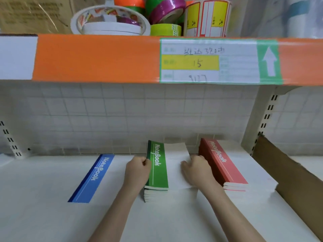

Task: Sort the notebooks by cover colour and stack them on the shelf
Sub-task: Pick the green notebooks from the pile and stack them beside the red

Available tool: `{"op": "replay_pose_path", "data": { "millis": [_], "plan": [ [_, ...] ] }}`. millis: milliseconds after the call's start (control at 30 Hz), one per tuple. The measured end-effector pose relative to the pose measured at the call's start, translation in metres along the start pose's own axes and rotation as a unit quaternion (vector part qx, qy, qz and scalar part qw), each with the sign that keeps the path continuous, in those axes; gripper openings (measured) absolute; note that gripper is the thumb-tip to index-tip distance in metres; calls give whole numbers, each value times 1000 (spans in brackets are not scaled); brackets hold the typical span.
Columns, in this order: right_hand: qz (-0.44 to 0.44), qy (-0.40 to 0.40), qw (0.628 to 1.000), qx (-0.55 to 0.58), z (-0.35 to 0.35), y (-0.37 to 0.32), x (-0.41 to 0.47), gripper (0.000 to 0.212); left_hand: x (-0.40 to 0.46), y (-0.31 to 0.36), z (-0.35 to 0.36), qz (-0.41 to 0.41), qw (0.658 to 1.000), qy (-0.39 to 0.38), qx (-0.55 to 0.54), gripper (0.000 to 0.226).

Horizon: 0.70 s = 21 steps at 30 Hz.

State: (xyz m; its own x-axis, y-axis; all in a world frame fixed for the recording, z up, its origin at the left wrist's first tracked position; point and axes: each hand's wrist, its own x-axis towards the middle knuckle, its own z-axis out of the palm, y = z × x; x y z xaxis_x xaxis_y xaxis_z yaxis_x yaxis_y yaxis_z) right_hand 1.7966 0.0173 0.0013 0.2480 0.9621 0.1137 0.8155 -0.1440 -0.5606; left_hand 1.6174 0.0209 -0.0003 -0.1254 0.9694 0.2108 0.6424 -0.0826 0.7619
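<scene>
Three piles on the white shelf (43, 198), one per colour, so the sort reads left to right: blue notebook (92, 179) lying flat on its own, green stack (157, 172) in the middle, red stack (225, 165) to the right. I'd say they're kept apart so colours don't mix.

Left hand (137, 172) is at the green stack's left edge, fingers curled and pinching the spine side of the top book. Right hand (195, 170) rests on the white part of that cover, between green and red stacks; fingers bent over the page edge, but I can't tell if they actually grip or just press.

My read: both hands are squaring the top green book onto its pile, one per side to keep edges flush.

Tape rolls (111, 21) sit on the orange-fronted shelf (96, 58) above; cardboard (288, 180) leans at right.
</scene>
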Motion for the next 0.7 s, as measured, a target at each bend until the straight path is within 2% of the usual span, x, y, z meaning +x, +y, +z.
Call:
{"op": "replay_pose_path", "data": {
  "millis": [300, 500, 600, 700],
  "plan": [
    [-28, 18, 999, -13, 7, 6, -1, 32, 5, -6, 6, 16, 1000, -6, 17, 34],
    [-25, 2, 999, -31, 8, 9, -3, 36, 6, -12, 12, 1, 1000, -19, 22, 34],
    [-22, -35, 999, 7, 10, 13, 1, 39, 6, -14, 12, -4, 1000, -23, 11, 34],
    [19, -94, 988, 125, 12, 14, 7, 33, 7, -16, 11, -18, 999, -37, -13, 38]
  ]
}}
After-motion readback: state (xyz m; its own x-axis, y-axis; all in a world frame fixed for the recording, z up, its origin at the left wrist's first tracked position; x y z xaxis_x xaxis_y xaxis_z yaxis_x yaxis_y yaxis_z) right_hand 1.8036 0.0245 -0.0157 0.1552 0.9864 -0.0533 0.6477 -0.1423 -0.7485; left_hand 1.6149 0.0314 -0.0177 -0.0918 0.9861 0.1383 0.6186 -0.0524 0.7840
